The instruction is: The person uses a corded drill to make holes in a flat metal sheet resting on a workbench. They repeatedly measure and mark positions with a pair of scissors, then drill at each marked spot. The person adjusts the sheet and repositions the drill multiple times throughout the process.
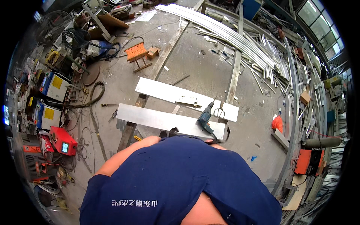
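Silvery metal forms the two plates in the head view: the near plate (150, 116) and far plate (157, 89) lie across the left rail (175, 43) and right rail (235, 67). The drill (205, 119) lies on the near plate, towards its right end. Both hands are hidden behind the shirt (165, 168); I cannot tell whether they grip anything. The step seems to be drilling preparation; next probably calls for a firm drill grip, clear of the scissors (219, 112). The plates' left ends overhang; bare floor (202, 75) beyond leaves room.
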`<act>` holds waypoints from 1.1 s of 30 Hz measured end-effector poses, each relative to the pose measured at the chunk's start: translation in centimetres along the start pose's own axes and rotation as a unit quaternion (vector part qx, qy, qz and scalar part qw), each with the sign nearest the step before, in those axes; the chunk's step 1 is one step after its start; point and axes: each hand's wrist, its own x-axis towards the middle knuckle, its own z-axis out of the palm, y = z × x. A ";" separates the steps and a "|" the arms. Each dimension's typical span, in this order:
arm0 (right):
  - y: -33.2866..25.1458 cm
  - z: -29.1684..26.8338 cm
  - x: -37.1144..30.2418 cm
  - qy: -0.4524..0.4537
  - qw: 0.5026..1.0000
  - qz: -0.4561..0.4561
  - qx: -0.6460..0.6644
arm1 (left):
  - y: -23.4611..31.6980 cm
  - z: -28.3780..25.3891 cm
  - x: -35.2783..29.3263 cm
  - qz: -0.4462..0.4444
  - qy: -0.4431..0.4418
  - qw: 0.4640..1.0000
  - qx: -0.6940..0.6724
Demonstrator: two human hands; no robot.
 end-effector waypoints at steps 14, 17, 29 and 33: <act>0.0 -0.9 -1.2 0.002 1.000 0.003 0.028 | 4.9 -3.3 -7.4 0.051 0.086 0.994 0.032; -0.3 -0.7 -0.4 0.002 1.000 0.000 0.020 | 1.7 -1.4 -8.0 -0.011 0.066 0.996 -0.066; 1.3 -0.4 -1.9 0.023 0.999 0.021 0.039 | -3.5 4.8 -14.7 -0.179 -0.062 0.958 -0.214; 2.2 -0.2 -3.3 0.034 0.998 0.031 0.040 | -3.0 5.0 -15.6 -0.189 -0.091 0.952 -0.225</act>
